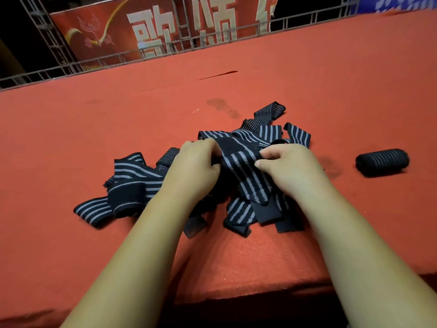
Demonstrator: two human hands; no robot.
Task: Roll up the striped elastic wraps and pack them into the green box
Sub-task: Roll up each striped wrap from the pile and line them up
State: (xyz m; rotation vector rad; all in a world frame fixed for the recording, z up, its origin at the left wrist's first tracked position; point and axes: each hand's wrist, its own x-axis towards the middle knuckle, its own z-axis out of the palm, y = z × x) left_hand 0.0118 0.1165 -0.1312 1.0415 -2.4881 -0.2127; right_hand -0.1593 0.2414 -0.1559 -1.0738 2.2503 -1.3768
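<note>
A tangled pile of black elastic wraps with grey stripes (132,183) lies on the red felt surface in the middle of the view. My left hand (196,166) and my right hand (288,166) both pinch one striped wrap (241,157) that stretches between them above the pile. One rolled-up wrap (382,162) lies alone to the right, apart from the pile. No green box is in view.
The red felt-covered platform (94,126) runs wide, its front edge (260,292) close below my forearms. A metal railing (165,53) lines the far edge, with a red banner (113,27) behind it. A dark stain (220,105) marks the felt beyond the pile.
</note>
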